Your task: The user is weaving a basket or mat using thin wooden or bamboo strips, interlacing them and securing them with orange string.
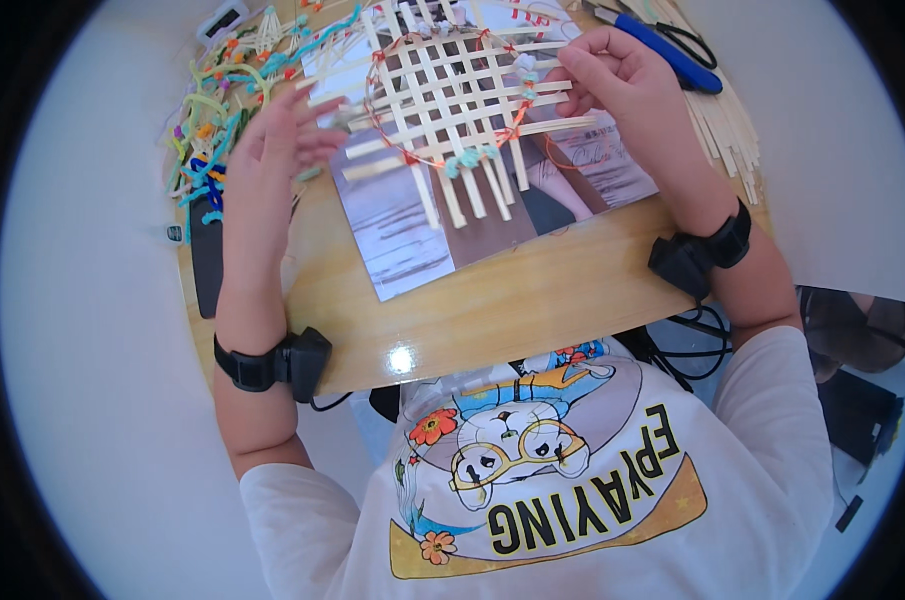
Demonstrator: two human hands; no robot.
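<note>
A woven lattice of pale wooden strips (pixel 445 97) lies over a printed sheet (pixel 402 262) on the table. Around it runs an orange-red cord ring (pixel 370 95), with light-blue fuzzy twists (pixel 469 160) wound on at the near side and the right. My right hand (pixel 617 82) is closed, thumb and fingers pinched at the strip ends on the lattice's right edge. Beside the left edge, my left hand (pixel 284 140) is slightly blurred, its fingers spread and nothing visible in them. A loose loop of orange cord (pixel 562 155) hangs near the lower right of the lattice.
Colourful fuzzy stems (pixel 207 130) lie heaped at the left, above a dark flat phone-like object (pixel 206 255). Blue-handled pliers (pixel 672 55) and black-handled scissors (pixel 692 42) rest at the far right, near loose pale strips (pixel 727 130). The wooden table's (pixel 472 300) near edge curves before me.
</note>
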